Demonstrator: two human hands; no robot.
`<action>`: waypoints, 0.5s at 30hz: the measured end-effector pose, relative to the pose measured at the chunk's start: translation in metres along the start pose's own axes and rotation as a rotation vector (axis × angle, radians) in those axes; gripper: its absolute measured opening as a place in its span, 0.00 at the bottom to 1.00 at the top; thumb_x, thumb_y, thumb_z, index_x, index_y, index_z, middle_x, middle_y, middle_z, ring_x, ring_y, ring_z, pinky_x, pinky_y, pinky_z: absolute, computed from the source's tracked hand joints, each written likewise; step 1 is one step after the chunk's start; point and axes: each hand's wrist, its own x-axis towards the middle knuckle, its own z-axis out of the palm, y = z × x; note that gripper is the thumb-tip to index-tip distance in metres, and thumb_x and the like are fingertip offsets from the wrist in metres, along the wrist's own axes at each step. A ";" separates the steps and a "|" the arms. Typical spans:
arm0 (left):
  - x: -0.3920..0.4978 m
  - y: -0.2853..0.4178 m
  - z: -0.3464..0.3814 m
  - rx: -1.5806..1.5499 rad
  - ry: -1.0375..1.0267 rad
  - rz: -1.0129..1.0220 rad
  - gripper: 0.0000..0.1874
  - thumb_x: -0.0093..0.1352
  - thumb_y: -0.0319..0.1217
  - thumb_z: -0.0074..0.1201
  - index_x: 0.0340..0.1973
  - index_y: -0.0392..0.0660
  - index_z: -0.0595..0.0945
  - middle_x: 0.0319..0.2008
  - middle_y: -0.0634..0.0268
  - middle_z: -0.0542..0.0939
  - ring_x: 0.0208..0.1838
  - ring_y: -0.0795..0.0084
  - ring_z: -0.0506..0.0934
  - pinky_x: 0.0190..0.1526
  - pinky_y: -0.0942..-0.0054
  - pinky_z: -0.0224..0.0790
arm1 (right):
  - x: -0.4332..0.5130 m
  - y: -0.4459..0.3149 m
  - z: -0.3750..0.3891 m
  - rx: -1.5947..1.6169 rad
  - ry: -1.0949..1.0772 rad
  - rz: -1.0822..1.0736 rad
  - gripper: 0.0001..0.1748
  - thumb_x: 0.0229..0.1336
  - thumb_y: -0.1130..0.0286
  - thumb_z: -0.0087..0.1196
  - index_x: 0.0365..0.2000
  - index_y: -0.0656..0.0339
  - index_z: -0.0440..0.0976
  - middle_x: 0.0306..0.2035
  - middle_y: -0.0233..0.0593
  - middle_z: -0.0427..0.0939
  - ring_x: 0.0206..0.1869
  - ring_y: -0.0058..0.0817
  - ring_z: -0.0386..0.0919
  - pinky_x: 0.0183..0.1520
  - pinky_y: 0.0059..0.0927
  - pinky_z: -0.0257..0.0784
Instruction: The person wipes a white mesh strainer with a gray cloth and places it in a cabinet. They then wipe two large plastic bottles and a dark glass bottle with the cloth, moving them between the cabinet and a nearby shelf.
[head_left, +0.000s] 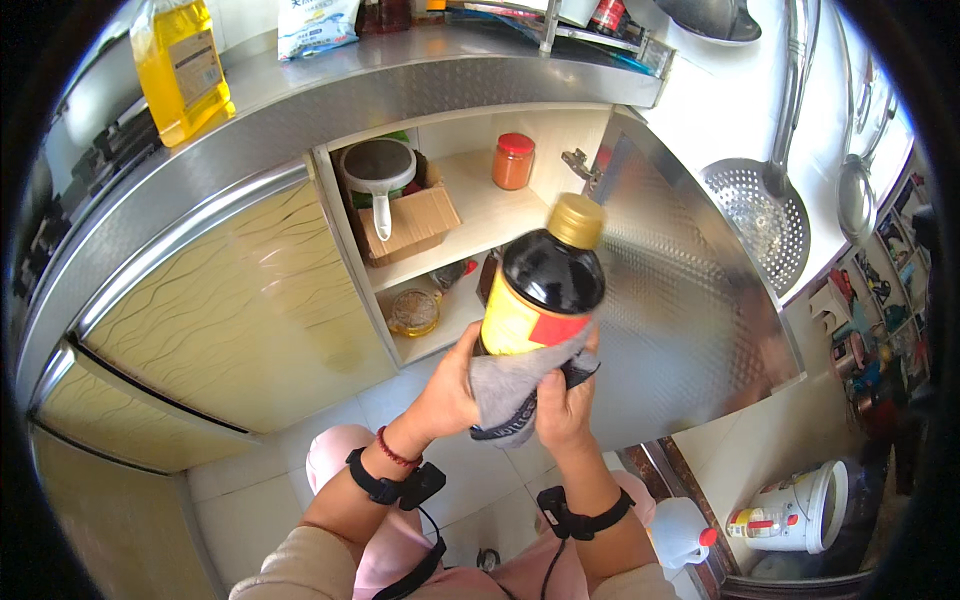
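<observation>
Tilted before me is a dark sauce bottle (551, 274) with a gold screw cap and a yellow and red label. A grey cloth (517, 394) with a dark lettered band wraps its lower part. My left hand (446, 386) grips the bottle from the left. From the right, my right hand (564, 405) presses the cloth against it. The bottle's base is hidden by cloth and fingers. Behind it stands an open cabinet (480, 225); its upper shelf holds a red-lidded jar (514, 161) and a cardboard box (412, 225) with a white-handled pan (380, 169).
A metal-faced cabinet door (675, 300) swings out at right. The lower shelf has a glass jar (415, 313). Yellow oil (184, 75) stands in a bottle on the steel counter (420, 86). A skimmer (757, 217) hangs at right; a plastic jug (679, 529) and white bucket (799, 506) sit below.
</observation>
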 end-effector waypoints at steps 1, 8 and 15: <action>-0.002 0.005 0.003 0.027 -0.004 0.031 0.42 0.60 0.31 0.69 0.66 0.36 0.64 0.62 0.58 0.73 0.62 0.70 0.72 0.64 0.67 0.63 | 0.002 -0.003 -0.003 0.088 -0.029 -0.009 0.51 0.64 0.56 0.55 0.71 0.73 0.37 0.67 0.53 0.59 0.67 0.36 0.61 0.69 0.37 0.54; -0.006 0.023 -0.008 -0.045 -0.263 -0.355 0.46 0.52 0.34 0.69 0.64 0.34 0.66 0.55 0.60 0.76 0.56 0.71 0.73 0.62 0.71 0.64 | 0.016 -0.012 -0.017 0.076 0.168 -0.012 0.56 0.62 0.47 0.58 0.71 0.70 0.38 0.67 0.47 0.59 0.66 0.32 0.61 0.69 0.35 0.54; -0.018 0.018 0.005 0.236 -0.262 -0.351 0.41 0.50 0.39 0.70 0.56 0.31 0.72 0.42 0.52 0.81 0.46 0.63 0.80 0.52 0.68 0.72 | 0.025 -0.016 -0.062 0.107 0.256 0.299 0.33 0.65 0.55 0.56 0.60 0.69 0.65 0.52 0.38 0.74 0.52 0.25 0.71 0.58 0.27 0.65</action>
